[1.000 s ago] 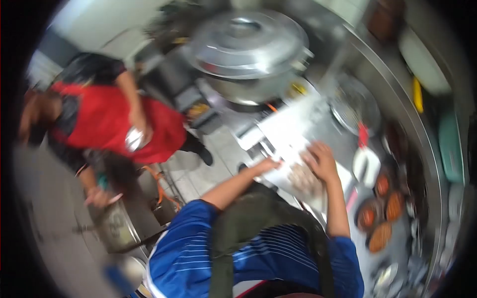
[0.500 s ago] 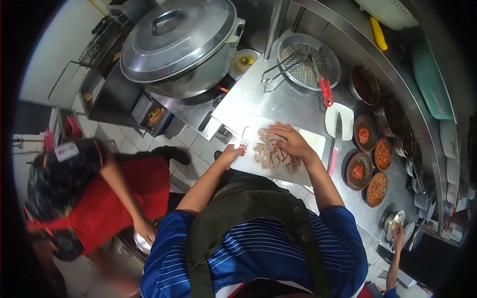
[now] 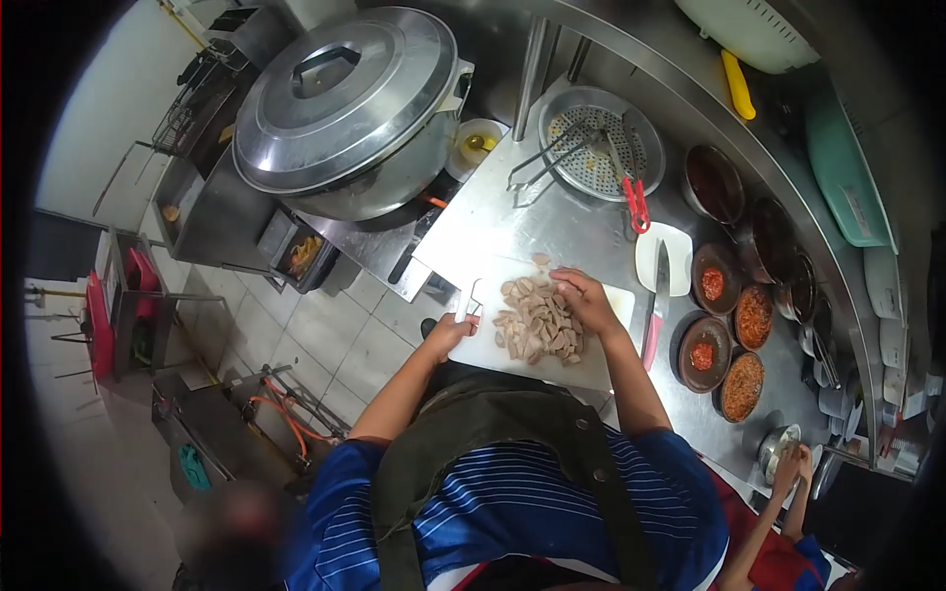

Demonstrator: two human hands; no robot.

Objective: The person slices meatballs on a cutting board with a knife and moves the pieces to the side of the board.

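Note:
A white cutting board (image 3: 473,353) carries a heap of sliced, greyish-brown cooked meat (image 3: 539,320). My left hand (image 3: 452,336) is closed around the handle at the board's left end. At the heap's right upper edge, my right hand (image 3: 587,298) touches the slices with its fingers stretched out and slightly bent; it grips nothing that I can see. One loose slice (image 3: 541,259) lies apart at the board's far edge. Just right of the board, a knife (image 3: 653,330) with a pink handle rests across a white dish (image 3: 645,258).
A large lidded pot (image 3: 345,108) stands at upper left. On the steel counter (image 3: 493,222) is a perforated pan (image 3: 601,148) with red-handled tongs (image 3: 636,202). Several bowls of red sauce (image 3: 702,357) line the right. A co-worker's hands (image 3: 791,463) hold a small bowl at lower right.
My right hand has drawn back from over the meat to its right edge, uncovering the heap. The co-worker in the red apron at left has left that spot. My left hand keeps the handle.

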